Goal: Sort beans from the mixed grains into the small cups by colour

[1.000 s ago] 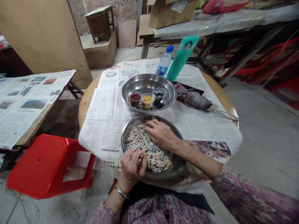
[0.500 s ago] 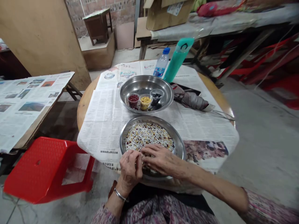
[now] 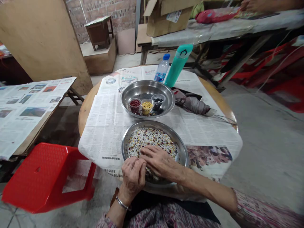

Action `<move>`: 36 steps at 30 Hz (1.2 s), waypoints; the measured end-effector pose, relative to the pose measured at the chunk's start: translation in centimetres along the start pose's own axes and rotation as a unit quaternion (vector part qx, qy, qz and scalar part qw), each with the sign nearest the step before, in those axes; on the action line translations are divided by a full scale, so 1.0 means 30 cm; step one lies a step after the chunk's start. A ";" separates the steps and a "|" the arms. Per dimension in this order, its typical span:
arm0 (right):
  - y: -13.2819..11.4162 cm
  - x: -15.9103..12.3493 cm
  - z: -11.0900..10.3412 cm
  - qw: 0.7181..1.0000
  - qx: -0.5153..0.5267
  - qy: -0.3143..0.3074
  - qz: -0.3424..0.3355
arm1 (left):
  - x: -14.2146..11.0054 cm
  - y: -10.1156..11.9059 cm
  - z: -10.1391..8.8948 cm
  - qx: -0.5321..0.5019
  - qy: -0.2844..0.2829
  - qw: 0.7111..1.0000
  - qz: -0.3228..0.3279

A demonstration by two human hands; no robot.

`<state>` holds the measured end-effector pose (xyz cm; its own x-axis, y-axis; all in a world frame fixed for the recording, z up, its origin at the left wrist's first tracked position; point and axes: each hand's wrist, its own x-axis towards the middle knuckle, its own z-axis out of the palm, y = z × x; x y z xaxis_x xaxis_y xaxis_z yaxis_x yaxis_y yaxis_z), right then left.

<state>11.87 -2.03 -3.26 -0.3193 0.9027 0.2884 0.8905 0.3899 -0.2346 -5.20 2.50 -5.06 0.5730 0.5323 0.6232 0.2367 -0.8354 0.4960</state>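
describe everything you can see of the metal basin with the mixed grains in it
The metal basin is round, silvery and shiny, like stainless steel, with sloping walls and a rim. It sits upright on newspaper, nearer the person than a second metal basin. Mostly white grains, mixed with yellow and dark pieces, cover its bottom. The right hand is over its near part, the left hand at its near-left edge; both hide some rim.

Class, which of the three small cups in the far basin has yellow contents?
The middle cup: its contents are yellow, while the left cup holds dark red pieces and the right cup blackish ones.
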 end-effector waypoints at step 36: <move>0.616 0.362 -0.373 0.896 -0.084 -0.032 0.435 | 0.039 0.017 -0.015 0.028 -0.046 0.998 0.012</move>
<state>28.50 12.95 5.92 0.5056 0.8627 0.0102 0.8464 -0.4937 -0.1996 -4.77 2.76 -3.80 0.6476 0.4989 0.5759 0.2641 -0.8559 0.4446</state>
